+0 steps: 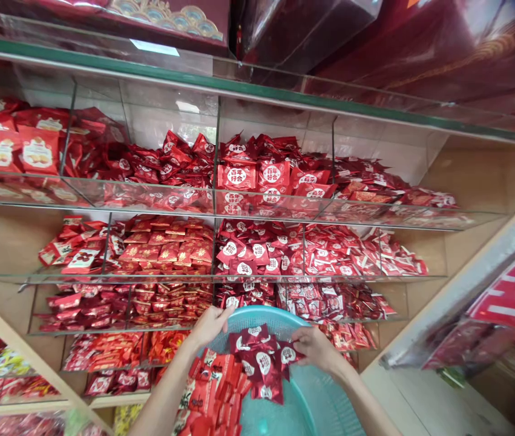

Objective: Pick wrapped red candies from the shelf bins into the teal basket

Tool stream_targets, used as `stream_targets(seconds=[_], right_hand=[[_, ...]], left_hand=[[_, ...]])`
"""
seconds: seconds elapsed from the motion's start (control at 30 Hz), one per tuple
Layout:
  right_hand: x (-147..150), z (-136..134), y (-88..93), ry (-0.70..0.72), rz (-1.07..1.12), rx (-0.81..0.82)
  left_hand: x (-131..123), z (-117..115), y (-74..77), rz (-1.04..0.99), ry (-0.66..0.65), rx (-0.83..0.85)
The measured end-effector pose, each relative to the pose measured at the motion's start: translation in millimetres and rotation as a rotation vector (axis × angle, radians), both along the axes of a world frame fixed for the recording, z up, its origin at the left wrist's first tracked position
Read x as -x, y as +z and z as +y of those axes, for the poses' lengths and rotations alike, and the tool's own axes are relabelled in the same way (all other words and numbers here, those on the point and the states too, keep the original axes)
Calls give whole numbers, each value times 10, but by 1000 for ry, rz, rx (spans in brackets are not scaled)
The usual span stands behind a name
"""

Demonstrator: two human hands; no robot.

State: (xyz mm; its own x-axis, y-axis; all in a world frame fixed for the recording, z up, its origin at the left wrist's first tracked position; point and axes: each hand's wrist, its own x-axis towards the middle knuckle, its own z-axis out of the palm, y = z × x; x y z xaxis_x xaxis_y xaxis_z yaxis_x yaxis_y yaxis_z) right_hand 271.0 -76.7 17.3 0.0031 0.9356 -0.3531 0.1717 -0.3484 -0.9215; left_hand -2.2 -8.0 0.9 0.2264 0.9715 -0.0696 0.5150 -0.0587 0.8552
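A teal plastic basin (311,406) sits low in the middle, holding bright red packets (214,387) on its left side and dark red candy packets (259,363) with white round labels. My left hand (209,325) grips the basin's far rim, fingers curled over the edge. My right hand (314,348) rests inside the basin with its fingers closed on the dark red candy packets at the pile's right side. Both forearms reach up from the bottom of the view.
Tiered clear acrylic bins (214,203) fill the display ahead, each heaped with red wrapped sweets. A green-edged glass shelf (257,91) runs above with dark red boxes on it. Wooden side panels (479,181) frame the shelves; more red packages (511,303) hang at right.
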Motion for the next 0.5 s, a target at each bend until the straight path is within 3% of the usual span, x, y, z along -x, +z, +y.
stream_targets(seconds=[0.23, 0.5], right_hand=[[27, -26, -21, -2, 52, 0], [102, 31, -273, -78, 132, -158]], left_hand=[[22, 17, -29, 40, -26, -56], [18, 40, -48, 40, -28, -48]])
